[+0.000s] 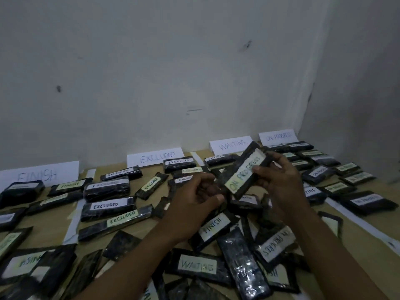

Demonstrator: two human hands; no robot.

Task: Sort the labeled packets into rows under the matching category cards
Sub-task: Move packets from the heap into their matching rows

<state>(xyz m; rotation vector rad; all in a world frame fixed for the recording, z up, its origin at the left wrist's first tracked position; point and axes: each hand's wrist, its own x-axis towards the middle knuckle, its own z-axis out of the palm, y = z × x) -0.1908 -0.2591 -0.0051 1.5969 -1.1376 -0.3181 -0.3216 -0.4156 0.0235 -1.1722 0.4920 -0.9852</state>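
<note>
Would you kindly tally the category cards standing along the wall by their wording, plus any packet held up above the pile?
FINISH card: 1
EXCLUDED card: 1
WAITING card: 1
ON PROGRESS card: 1
ON PROGRESS packet, held up: 1
Total: 5

packet label (pixel 365 201) blurred, bottom-edge packet (pixel 151 293) cut off

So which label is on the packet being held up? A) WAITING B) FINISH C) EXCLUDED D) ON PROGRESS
D: the raised packet, pinched at its upper end by the right hand, has a pale label that reads ON PROGRESS.
</note>
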